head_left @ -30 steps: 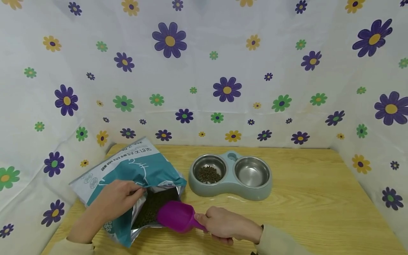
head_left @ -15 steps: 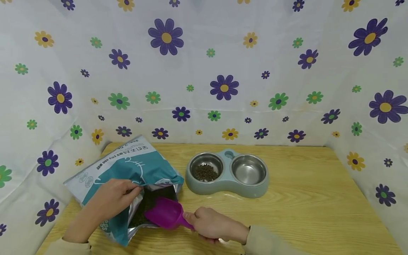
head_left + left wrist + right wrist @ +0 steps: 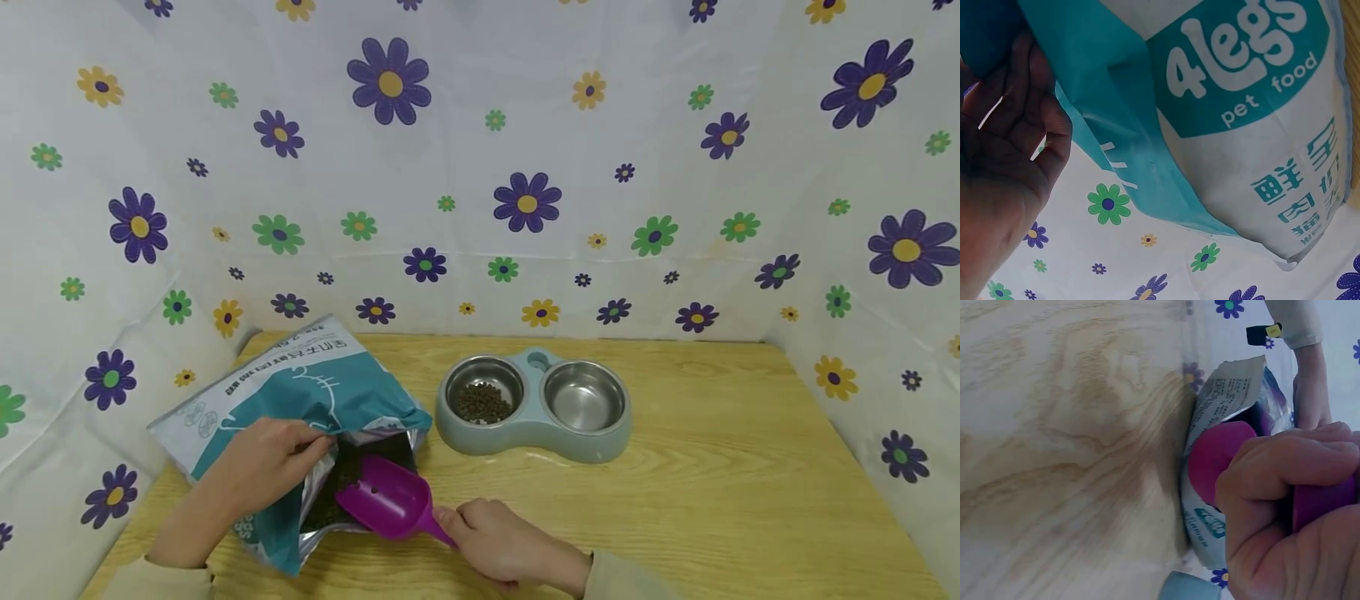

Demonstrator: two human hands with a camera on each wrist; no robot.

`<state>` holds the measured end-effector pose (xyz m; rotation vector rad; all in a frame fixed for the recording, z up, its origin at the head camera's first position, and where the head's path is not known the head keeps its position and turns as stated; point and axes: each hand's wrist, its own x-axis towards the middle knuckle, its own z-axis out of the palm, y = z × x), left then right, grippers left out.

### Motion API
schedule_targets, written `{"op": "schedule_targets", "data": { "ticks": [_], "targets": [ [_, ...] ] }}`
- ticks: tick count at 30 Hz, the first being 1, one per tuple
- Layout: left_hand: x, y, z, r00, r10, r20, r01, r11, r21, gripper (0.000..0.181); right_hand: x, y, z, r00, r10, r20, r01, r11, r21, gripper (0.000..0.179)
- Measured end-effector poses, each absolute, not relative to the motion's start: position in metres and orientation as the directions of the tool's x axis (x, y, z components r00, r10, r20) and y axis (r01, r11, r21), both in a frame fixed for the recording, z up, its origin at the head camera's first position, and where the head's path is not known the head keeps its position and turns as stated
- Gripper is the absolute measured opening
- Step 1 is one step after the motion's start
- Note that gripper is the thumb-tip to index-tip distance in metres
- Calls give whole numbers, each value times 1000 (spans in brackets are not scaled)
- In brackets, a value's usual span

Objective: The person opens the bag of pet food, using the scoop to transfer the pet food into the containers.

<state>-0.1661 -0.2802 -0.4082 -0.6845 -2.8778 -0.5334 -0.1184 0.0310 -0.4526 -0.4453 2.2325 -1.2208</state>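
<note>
A teal and white pet food bag [image 3: 352,392] lies on its side at the table's left, its mouth facing the right front, with brown kibble inside. My left hand [image 3: 270,462] pinches the upper edge of that mouth; in the left wrist view the fingers [image 3: 1022,87] curl at the teal film. My right hand [image 3: 502,542] grips the handle of a magenta scoop [image 3: 390,500], whose front end is inside the bag's mouth. A few kibble pieces lie in the scoop. The right wrist view shows the fingers wrapped round the handle [image 3: 1322,500].
Behind the scoop stands a blue-grey double pet bowl [image 3: 532,433] with two steel dishes. Kibble [image 3: 482,404] partly covers the left dish; the right dish [image 3: 585,400] shows bare metal. Flowered cloth [image 3: 525,167] walls the wooden table [image 3: 720,467] at the back and sides.
The scoop has moved left, further into the bag's mouth, and its hollow now faces up more. The left hand keeps its hold on the bag's edge. The whole view has shifted slightly.
</note>
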Motion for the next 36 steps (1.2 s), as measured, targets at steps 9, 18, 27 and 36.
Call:
{"op": "schedule_targets", "data": {
  "ticks": [9, 18, 27, 36],
  "targets": [
    [-165, -280, -409, -888, 409, 208, 457, 835, 307, 36, -124, 14, -446, -804, -519, -290, -103, 602, -792, 56],
    [-164, -281, -407, -899, 396, 187, 436, 841, 319, 37, -123, 21, -463, -810, -542, -225, -120, 529, -840, 52],
    [-168, -280, -408, -892, 401, 208, 449, 835, 317, 40, -119, 43, -476, -809, -560, -179, -148, 489, -860, 50],
    [-167, -281, -409, -899, 391, 197, 436, 841, 321, 39, -113, 65, -479, -807, -569, -159, -113, 412, -904, 53]
  ]
}}
